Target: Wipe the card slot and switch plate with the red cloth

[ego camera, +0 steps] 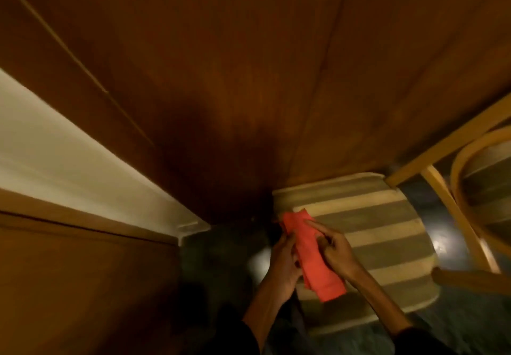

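The view is dim and warm-toned. A dark shadow pools low on the wood wall (226,161). Two bright glare spots shine on the floor (439,244). The whole picture is soft and blurred, and straight edges bow outward toward the corners from wide-angle distortion.

no readable text, labels or numbers anywhere.
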Demonstrator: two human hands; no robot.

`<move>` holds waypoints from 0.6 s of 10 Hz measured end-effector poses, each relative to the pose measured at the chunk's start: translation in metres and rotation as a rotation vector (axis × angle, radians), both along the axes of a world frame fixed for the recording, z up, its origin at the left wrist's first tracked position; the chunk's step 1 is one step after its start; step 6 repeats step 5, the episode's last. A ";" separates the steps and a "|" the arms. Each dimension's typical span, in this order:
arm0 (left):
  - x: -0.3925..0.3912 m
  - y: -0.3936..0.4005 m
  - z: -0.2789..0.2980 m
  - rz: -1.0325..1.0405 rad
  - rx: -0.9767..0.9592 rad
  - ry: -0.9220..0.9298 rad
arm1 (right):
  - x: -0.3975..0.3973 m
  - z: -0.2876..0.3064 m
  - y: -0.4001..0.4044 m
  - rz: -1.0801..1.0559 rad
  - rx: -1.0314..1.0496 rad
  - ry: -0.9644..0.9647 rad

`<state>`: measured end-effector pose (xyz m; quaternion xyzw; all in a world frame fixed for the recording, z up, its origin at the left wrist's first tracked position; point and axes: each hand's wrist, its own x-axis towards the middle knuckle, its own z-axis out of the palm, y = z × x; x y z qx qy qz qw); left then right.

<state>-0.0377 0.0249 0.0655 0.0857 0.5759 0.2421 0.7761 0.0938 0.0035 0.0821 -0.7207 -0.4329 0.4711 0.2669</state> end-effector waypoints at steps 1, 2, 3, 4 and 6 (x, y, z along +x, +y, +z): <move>0.036 -0.005 -0.061 -0.065 -0.086 -0.081 | 0.031 -0.062 -0.007 -0.072 -0.014 -0.103; 0.062 -0.010 -0.104 -0.185 -0.067 -0.074 | 0.049 -0.106 -0.013 -0.122 -0.021 -0.176; 0.070 -0.015 -0.135 -0.277 0.003 0.028 | 0.058 -0.132 -0.026 -0.119 -0.017 -0.210; 0.066 -0.015 -0.134 -0.434 0.162 0.192 | 0.061 -0.136 -0.034 -0.152 -0.073 -0.224; 0.046 -0.022 -0.112 -0.609 0.303 0.383 | 0.043 -0.123 -0.043 -0.165 -0.057 -0.300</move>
